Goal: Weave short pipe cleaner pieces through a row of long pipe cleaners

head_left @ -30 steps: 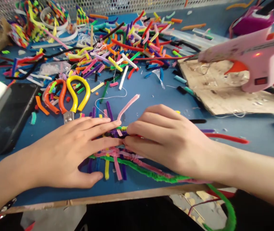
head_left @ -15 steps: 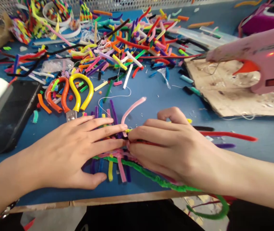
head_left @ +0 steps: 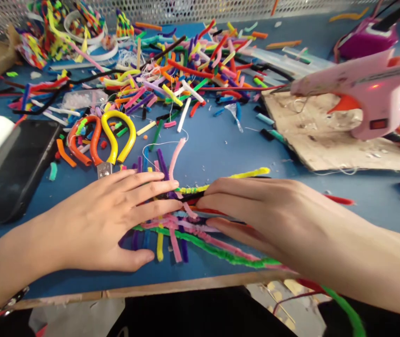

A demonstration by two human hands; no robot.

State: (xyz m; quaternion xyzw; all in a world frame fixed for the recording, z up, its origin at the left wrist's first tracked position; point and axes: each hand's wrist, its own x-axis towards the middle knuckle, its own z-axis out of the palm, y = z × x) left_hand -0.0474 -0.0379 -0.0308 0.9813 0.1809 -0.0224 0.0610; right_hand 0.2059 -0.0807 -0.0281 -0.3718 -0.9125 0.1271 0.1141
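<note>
Pipe cleaners in several colours are woven together near the table's front edge. My left hand (head_left: 105, 220) lies flat over the weave with its fingers apart, pressing it to the table. Short purple, blue, yellow and pink ends stick out above and below that hand. My right hand (head_left: 256, 215) is curled over the long pipe cleaners to the right, its fingers together and its thumb below them. A pink pipe cleaner (head_left: 177, 159) stands up by the left fingertips. The yellow pipe cleaner (head_left: 250, 173) and the green pipe cleaner (head_left: 221, 254) run past the right hand.
Scissors (head_left: 105, 145) with orange and yellow handles lie beyond my left hand, beside a black phone (head_left: 20, 168). A pink glue gun (head_left: 364, 93) rests over cardboard (head_left: 312, 150) at the right. Loose pipe cleaner pieces (head_left: 171, 79) are heaped at the back.
My right hand has turned flatter and drawn slightly back from the left fingertips, uncovering part of the weave. The upright pink pipe cleaner leans less to the right. My left hand stays in place.
</note>
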